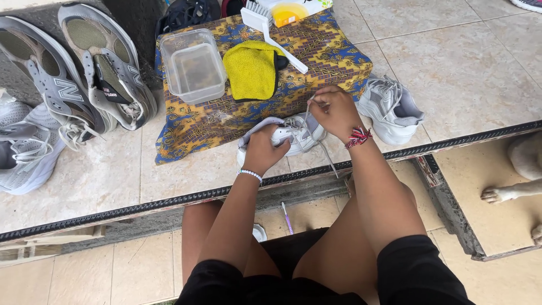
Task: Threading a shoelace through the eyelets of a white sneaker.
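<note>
right now i see my left hand (264,151) closed over the heel end of a white sneaker (288,135), pressing it down on the tiled ledge (463,73); my right hand (336,112) sits above the shoe's tongue with the fingers pinched tight on a white lace (327,155), whose loose end trails down past the ledge's dark edge strip; a beaded bracelet rings the left wrist, a red woven band the right; the sneaker lies on its side just in front of a box draped in blue and yellow patterned cloth (316,62); on that cloth stand a clear plastic tub (193,65), a folded yellow cloth (251,69) and a white brush (265,25), with a small yellow and white container (291,11) at the back edge; a second white sneaker (390,110) rests just right of the box, near my right hand; well apart on the left, grey sneakers (84,68) lean against a dark wall; below the ledge, between my knees, a toothbrush (287,217) lies on the floor; at the far right a pale animal's paw (499,194) shows.
</note>
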